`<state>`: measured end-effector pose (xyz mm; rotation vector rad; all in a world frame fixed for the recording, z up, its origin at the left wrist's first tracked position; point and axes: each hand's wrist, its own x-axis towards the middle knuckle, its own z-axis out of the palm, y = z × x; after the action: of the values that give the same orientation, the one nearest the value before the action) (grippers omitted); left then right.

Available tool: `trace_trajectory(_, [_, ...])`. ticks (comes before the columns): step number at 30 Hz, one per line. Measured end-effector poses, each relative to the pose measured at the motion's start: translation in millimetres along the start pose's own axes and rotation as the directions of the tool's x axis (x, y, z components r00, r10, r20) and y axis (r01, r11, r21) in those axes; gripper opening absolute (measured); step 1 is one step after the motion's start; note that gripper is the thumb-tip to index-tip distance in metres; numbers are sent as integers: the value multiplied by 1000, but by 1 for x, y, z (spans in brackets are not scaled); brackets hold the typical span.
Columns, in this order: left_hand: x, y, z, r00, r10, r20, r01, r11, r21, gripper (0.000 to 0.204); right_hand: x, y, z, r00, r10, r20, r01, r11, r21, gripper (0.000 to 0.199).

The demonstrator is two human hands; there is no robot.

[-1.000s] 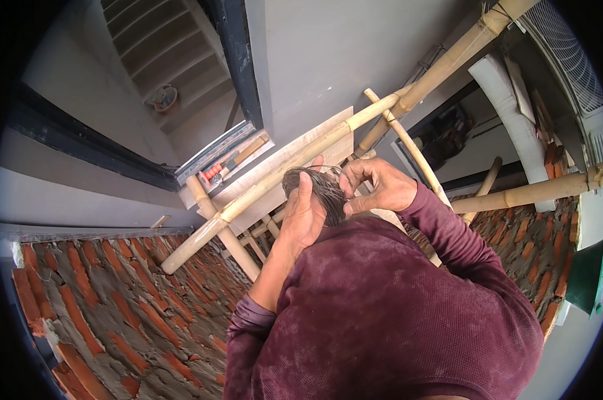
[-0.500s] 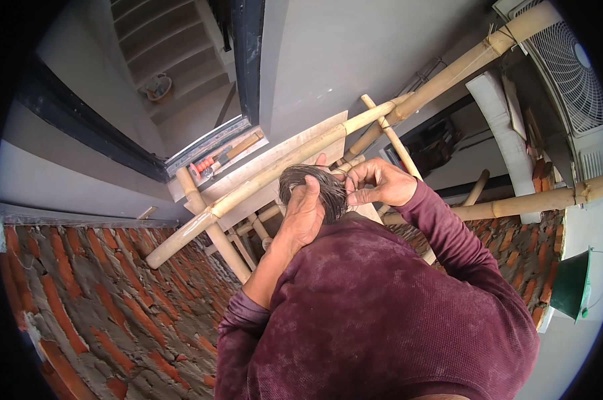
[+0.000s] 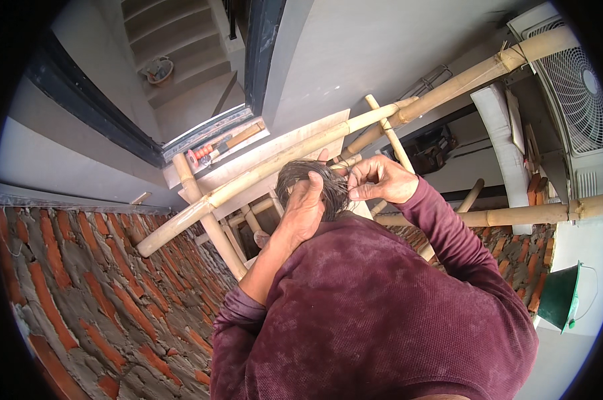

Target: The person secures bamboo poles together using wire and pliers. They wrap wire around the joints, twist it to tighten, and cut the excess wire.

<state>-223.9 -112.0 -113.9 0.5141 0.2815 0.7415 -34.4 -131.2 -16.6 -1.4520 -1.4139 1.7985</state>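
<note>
A bundle of thin, dark, hair-like strands (image 3: 292,180) is held in front of my chest, its material hard to tell. My left hand (image 3: 305,213) is wrapped round it, thumb laid over the near side and fingers mostly hidden behind. To its right, my right hand (image 3: 387,181) pinches thumb against forefinger at the bundle's edge, where a fine strand seems to run into the pinch. Just past both hands crosses a long bamboo pole (image 3: 265,165), lashed or laid over a shorter bamboo upright (image 3: 215,230).
Tools with a red grip (image 3: 200,156) and a wooden handle (image 3: 243,137) lie on the sill by the dark frame. A bucket (image 3: 157,70) stands on the stairs. Brick wall (image 3: 115,293) fills the lower left. At right are a green bucket (image 3: 559,295) and a fan unit (image 3: 579,87).
The whole view has shifted slightly, with the brick wall and poles a little higher and further left. Both hands keep their hold, and the strands look more loosely spread.
</note>
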Motion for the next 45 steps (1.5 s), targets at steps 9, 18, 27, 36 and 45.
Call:
trace_trajectory(9, [2,1,3,1000,-6,10,5,999,43,92,-2,5,-4,997,-47,69,39,992,116,8])
trace_trajectory(18, [3,-6,1,1000,3,-16,-2,997,73,95,-5,6,-3,999,-29,37,29,999,14,10])
trace_trajectory(27, [-1,-13,-7,1000,13,-15,-11,990,140,94,-1,3,2,999,34,-18,-36,991,-128,9])
trace_trajectory(36, [6,-20,-25,978,175,113,-208,787,581,83,0,11,4,998,9,54,-15,995,100,11])
trace_trajectory(45, [29,-54,-42,979,179,98,-190,622,760,60,15,31,16,974,86,-211,-75,995,61,27])
